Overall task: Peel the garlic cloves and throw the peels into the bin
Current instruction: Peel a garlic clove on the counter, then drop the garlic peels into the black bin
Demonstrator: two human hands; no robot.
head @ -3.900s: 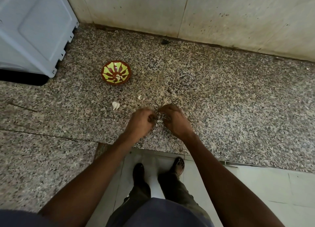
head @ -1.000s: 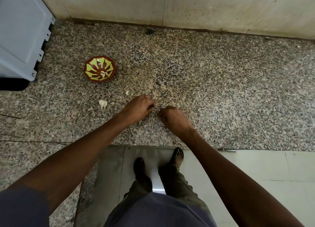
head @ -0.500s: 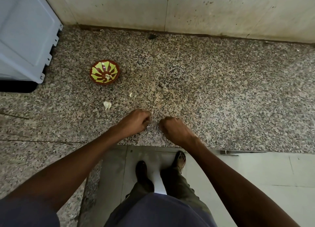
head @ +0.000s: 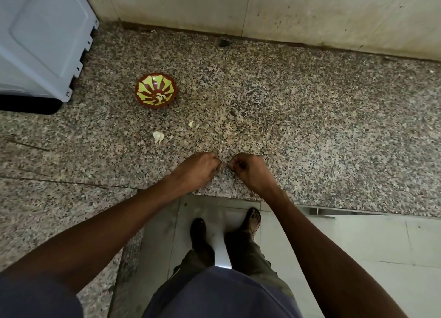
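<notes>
- Head view: left hand (head: 199, 168) and right hand (head: 248, 170) sit close together on the counter (head: 310, 126), fingers curled inward; whether they pinch a clove or a peel I cannot tell, as it is hidden.
- Loose garlic (head: 158, 136) and a small scrap (head: 191, 123) lie beyond the left hand, near the bowl (head: 156, 90), which holds pale pieces.
- Judged step: peeling is underway. Next comes gathering the peels; no bin is surely visible.

bowl (head: 156, 90) and cloves (head: 158, 136) left, counter (head: 310, 117) right open
</notes>
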